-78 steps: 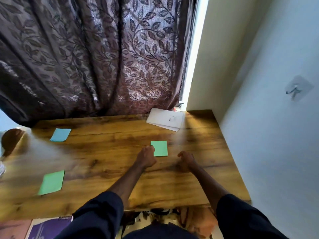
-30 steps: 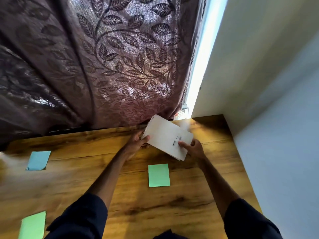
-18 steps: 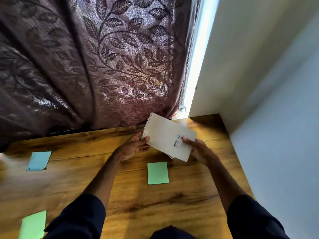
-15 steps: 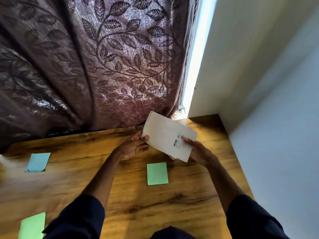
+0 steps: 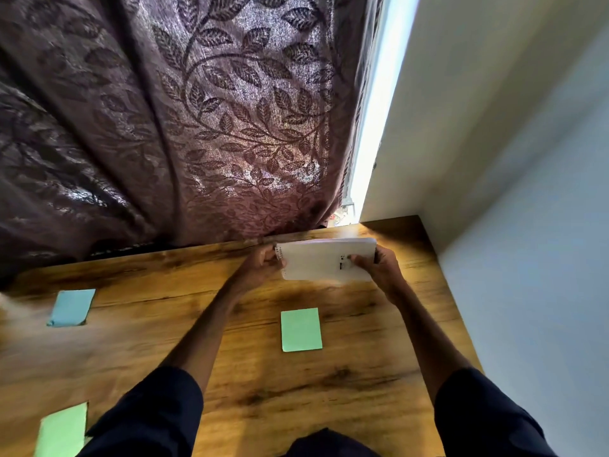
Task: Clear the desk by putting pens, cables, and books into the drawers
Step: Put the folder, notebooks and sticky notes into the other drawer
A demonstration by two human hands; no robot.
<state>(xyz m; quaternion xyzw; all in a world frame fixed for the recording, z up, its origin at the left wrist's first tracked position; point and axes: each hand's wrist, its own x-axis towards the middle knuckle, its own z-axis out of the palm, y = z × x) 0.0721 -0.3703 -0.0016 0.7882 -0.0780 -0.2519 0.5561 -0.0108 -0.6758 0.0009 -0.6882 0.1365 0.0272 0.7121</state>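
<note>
Head view, caption desk: What did the hands have hold of?

Photographer: Both gripped one white spiral notebook (image 5: pixel 324 260). The left hand (image 5: pixel 263 263) curled its fingers round the wire-bound left edge. The right hand (image 5: pixel 379 268) clasped the right edge, with its thumb pressed on the cover next to a small dark printed mark.

Caption desk: And where was the notebook?

Photographer: It was tilted towards the camera over the far right part of the wooden table (image 5: pixel 329 390). Its lower edge was blurred, so I could not tell whether it touched the wood.

Caption desk: What else lay around it?

Photographer: A green sticky note (image 5: pixel 301 329) lay flat between the two forearms, nearer the person than the notebook and clear of it. A blue sticky note (image 5: pixel 71 307) lay well off to the left. A second green sticky note (image 5: pixel 61 430) sat at the near left corner, partly cut by the frame. Dark sleeves (image 5: pixel 148 417) covered both upper arms. A brown curtain (image 5: pixel 197 127) with a leaf pattern hung behind the table's far edge. A pale wall (image 5: pixel 527 225) ran along its right side.
</note>
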